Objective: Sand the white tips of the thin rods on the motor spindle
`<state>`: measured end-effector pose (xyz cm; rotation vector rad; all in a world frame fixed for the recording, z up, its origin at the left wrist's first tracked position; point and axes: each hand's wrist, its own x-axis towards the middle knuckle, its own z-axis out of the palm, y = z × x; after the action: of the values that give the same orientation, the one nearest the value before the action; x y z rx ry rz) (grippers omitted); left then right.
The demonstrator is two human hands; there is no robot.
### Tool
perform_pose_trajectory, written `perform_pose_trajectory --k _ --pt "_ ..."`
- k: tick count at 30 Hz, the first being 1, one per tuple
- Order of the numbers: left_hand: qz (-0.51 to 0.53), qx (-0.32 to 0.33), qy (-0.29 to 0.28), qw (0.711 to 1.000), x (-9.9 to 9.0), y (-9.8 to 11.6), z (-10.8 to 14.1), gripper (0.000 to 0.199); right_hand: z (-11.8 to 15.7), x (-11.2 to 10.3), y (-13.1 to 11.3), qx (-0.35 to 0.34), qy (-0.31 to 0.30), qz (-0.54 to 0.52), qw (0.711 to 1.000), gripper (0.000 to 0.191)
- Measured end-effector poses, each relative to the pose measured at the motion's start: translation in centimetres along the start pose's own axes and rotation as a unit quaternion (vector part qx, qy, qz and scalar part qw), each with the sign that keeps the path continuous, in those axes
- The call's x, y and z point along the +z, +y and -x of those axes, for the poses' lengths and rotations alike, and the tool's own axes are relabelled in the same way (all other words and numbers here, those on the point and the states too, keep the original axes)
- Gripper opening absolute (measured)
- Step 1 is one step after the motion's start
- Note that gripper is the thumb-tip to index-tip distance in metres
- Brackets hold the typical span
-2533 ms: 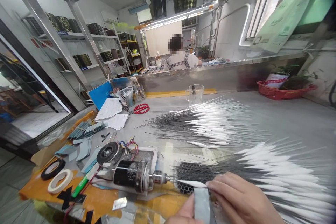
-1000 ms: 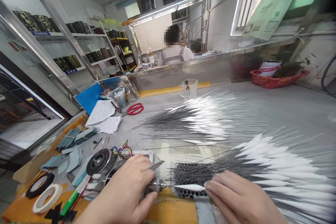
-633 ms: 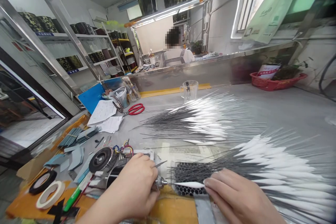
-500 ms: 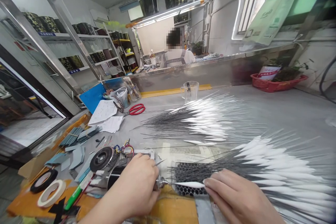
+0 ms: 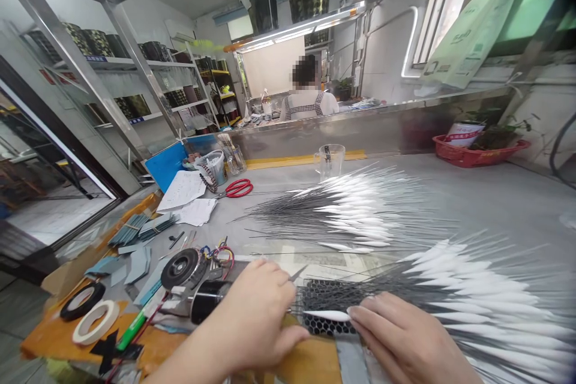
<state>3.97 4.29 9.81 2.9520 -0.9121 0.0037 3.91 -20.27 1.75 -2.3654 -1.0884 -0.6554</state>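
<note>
My right hand (image 5: 400, 327) pinches the right end of a white, spindle-shaped fishing float (image 5: 330, 315). The float lies level, its thin stem pointing left toward a small black motor (image 5: 209, 301). My left hand (image 5: 263, 312) is over the motor's front end and hides the chuck there. A pointed metal tool (image 5: 299, 273) sticks out from its curled fingers, with the thumb stretched to the right below. Beneath the float is a black honeycomb rest (image 5: 321, 325). Many similar floats (image 5: 486, 294) with dark stems lie fanned beside my right hand.
A second bundle of floats (image 5: 360, 207) lies farther back, near a glass mug (image 5: 330, 161). Red-handled scissors (image 5: 238, 188), papers (image 5: 182, 192), a round black wheel-like part (image 5: 180, 269) and tape rolls (image 5: 95, 322) are at left. A red basket (image 5: 481, 152) stands back right. A person (image 5: 308, 99) sits beyond the partition.
My left hand has moved right along the motor, covering the metal chuck that showed before, and its thumb has stretched out. My right hand stays on the float. The view has shifted slightly.
</note>
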Motion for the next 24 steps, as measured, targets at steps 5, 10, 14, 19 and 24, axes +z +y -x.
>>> perform_pose_trajectory --k 5,10,14,19,24 --pt "-0.001 0.085 0.050 0.995 2.3 2.0 -2.2 0.021 -0.1 -0.1 -0.1 -0.002 0.001 0.003 1.000 0.023" --pt "0.003 0.097 0.034 0.995 3.0 2.0 -3.1 0.023 -0.7 -0.4 -0.4 -0.034 0.034 -0.007 0.999 0.023" --pt "0.009 0.113 0.012 0.994 2.5 1.8 -3.1 0.027 -0.9 -0.5 -0.6 -0.048 0.051 -0.005 0.998 0.025" --pt "0.004 0.120 0.007 0.993 2.4 1.8 -3.2 0.030 -0.7 -0.3 -0.4 -0.065 0.041 -0.002 0.997 0.027" --pt "0.003 0.127 -0.004 0.992 2.1 1.8 -3.2 0.033 -0.5 -0.1 -0.1 -0.080 0.045 0.022 0.996 0.027"
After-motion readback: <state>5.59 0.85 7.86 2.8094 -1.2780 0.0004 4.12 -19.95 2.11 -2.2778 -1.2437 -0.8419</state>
